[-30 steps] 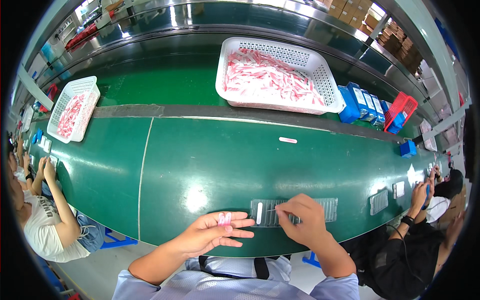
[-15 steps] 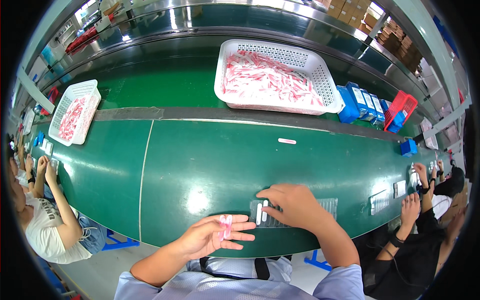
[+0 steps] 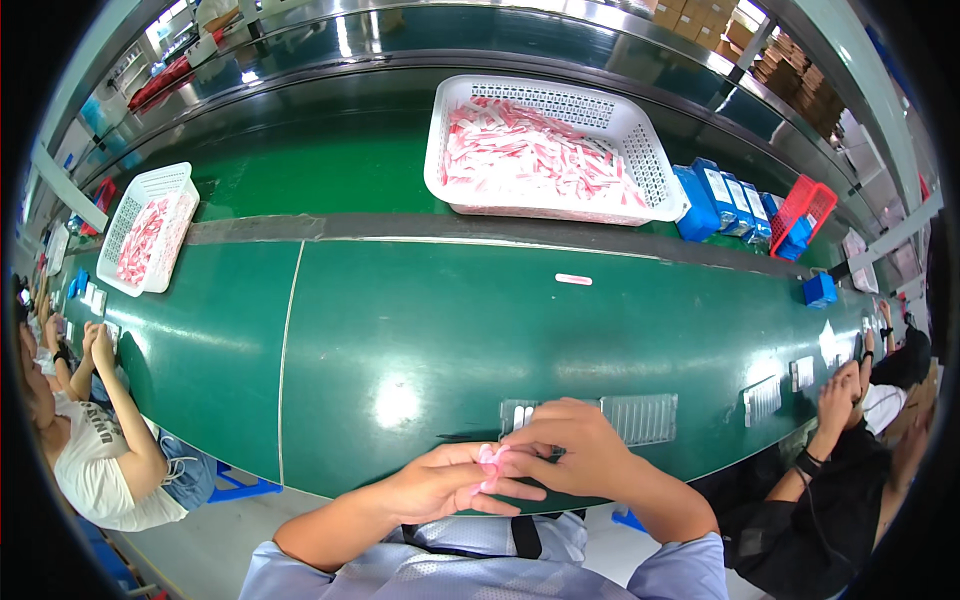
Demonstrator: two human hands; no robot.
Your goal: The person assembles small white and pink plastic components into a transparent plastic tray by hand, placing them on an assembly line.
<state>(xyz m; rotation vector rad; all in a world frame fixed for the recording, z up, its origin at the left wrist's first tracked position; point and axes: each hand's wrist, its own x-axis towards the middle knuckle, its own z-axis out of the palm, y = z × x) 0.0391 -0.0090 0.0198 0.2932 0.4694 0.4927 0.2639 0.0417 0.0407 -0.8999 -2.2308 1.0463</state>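
Low over the table's near edge, my left hand (image 3: 440, 482) pinches a few small pink-and-white plastic strips (image 3: 490, 457) between thumb and fingers. My right hand (image 3: 572, 445) has its thumb and fingertips closed at the upper ends of these strips, meeting the left fingertips. Just behind the right hand lies a clear ribbed plastic tray (image 3: 640, 419) with narrow slots. White strips (image 3: 519, 414) stand side by side in its left end, partly covered by the right fingers. The tray's middle is hidden under that hand.
A white basket (image 3: 655, 160) heaped with pink-and-white strips stands beyond the table; a smaller one (image 3: 182, 215) is at left. One loose strip (image 3: 574, 280) lies mid-table. Blue boxes (image 3: 700, 205) and a red basket (image 3: 815, 205) sit at right. Co-workers sit on both sides.
My right hand has left the white strips in the tray and come down-left to the pink strips. My left hand has shifted slightly right, and the two hands now meet.
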